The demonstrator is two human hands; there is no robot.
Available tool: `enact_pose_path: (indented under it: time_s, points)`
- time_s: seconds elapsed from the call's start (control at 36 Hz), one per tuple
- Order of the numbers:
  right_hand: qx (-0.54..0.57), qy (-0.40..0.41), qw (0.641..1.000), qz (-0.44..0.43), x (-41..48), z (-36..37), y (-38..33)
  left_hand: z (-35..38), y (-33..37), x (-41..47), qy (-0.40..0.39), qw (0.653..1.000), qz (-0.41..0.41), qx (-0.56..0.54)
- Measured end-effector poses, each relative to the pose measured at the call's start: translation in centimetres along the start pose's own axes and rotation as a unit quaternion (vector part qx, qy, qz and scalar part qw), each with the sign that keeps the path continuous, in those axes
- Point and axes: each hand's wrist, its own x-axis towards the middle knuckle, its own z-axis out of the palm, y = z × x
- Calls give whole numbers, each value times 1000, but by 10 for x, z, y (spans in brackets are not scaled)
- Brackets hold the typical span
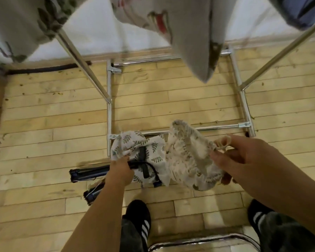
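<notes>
A white cloth with a green leaf print (185, 157) hangs bunched between my two hands, low over the wooden floor. My left hand (120, 170) grips its left part, which drapes over a black folded tripod (91, 173). My right hand (244, 153) pinches the right part, turned inside out, with a small loop of fabric sticking up by the fingers.
A chrome drying rack (109, 113) stands in front of me, its base bars on the floor. Leaf-print and flower-print cloths (189, 33) hang from it overhead. My feet in black striped socks (140, 217) stand near a chrome bar (198, 240) at the bottom.
</notes>
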Motion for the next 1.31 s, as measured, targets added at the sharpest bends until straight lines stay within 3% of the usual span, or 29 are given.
enact_pose_path:
  time_s: [0.14, 0.36, 0.83, 1.31]
  points:
    - [-10, 3, 1000, 23, 0, -1, 6, 3, -2, -1, 24, 991, -29, 130]
    - [11, 17, 999, 49, 0, -1, 8, 8, -11, 15, 45, 979, -10, 198]
    - [-11, 17, 998, 67, 2, -8, 11, 15, -21, 14, 68, 969, 104, 211]
    - [-3, 43, 999, 24, -8, -26, 24, -63, 24, -61, 139, 948, 141, 250]
